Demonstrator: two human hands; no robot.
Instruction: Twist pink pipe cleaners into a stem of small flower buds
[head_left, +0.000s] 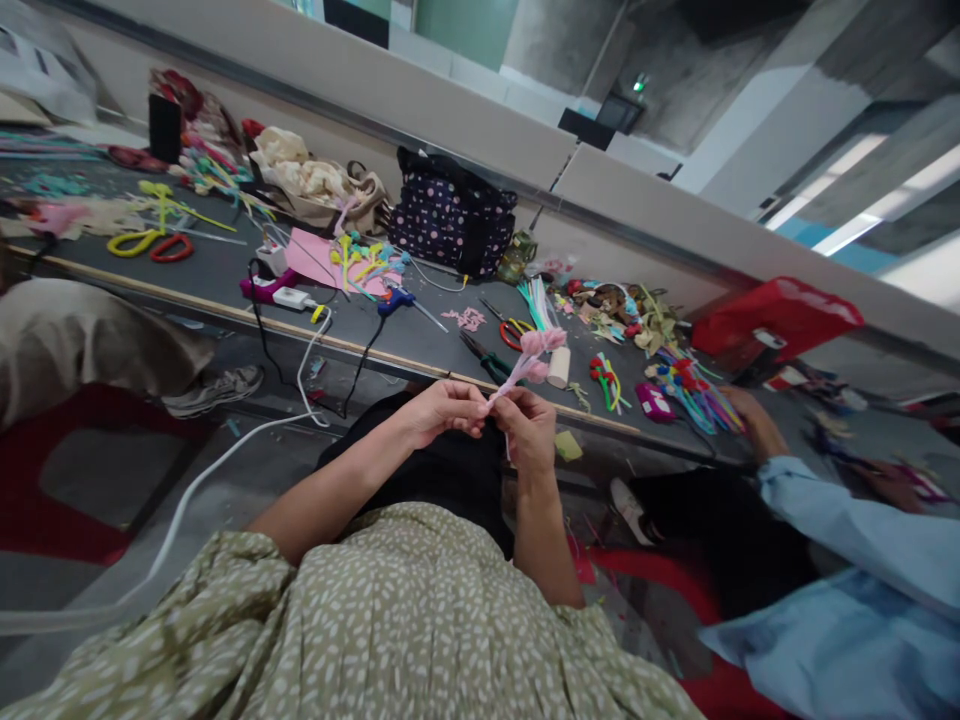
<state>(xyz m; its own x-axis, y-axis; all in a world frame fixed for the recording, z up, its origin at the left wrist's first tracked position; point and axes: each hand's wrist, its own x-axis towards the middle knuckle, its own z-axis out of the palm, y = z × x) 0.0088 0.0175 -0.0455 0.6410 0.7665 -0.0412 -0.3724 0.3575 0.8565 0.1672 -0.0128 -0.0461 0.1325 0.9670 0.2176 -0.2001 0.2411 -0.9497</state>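
Observation:
Both hands meet over my lap at the table's front edge, closed on a bunch of pink fuzzy flowers (534,362) that looks made of pipe cleaners. My left hand (448,412) pinches the pale pink stem from the left side. My right hand (529,428) wraps its fingers round the same stem just below the blossoms, and a stem end hangs beneath it. Just beyond lie dark-handled pliers (487,360), orange-handled scissors (516,330) and a cream cylinder (559,368). The fingertips partly hide the stem.
A blue glue gun (396,300) with its cord, a purple power strip (274,288) and pink paper (311,258) lie left on the grey table. A dotted black bag (454,215) stands behind. To the right, a co-worker's hand (754,420) reaches among coloured pipe cleaners (694,390).

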